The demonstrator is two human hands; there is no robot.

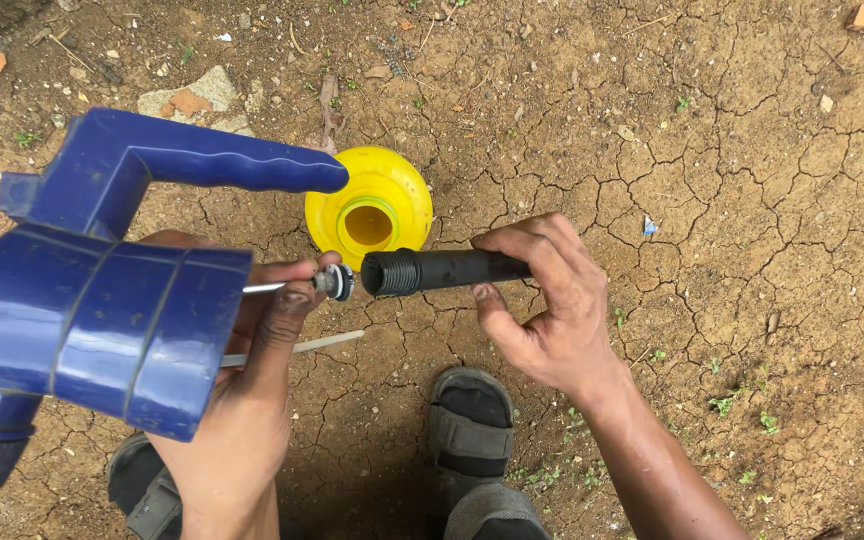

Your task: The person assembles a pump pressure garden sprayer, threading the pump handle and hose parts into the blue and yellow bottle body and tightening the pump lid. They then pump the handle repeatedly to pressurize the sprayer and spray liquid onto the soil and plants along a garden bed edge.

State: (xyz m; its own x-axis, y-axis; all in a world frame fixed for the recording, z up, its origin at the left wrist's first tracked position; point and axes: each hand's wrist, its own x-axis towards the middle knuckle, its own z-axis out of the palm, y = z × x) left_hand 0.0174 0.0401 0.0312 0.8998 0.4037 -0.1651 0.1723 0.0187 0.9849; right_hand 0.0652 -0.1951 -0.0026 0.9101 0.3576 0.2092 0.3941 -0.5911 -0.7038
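While each grip holds rod [297, 285] or black tube [447, 270], a yellow funnel-like cap [369, 207] lies behind, apparently unobstructed.

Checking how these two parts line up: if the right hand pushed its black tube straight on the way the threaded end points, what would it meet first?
Most likely the small washer-tipped end of the thin metal rod held by the left hand; the black tube in the right hand points at it, though depth is uncertain.

Cracked dry earth [752, 200], scattered stones [192, 100]
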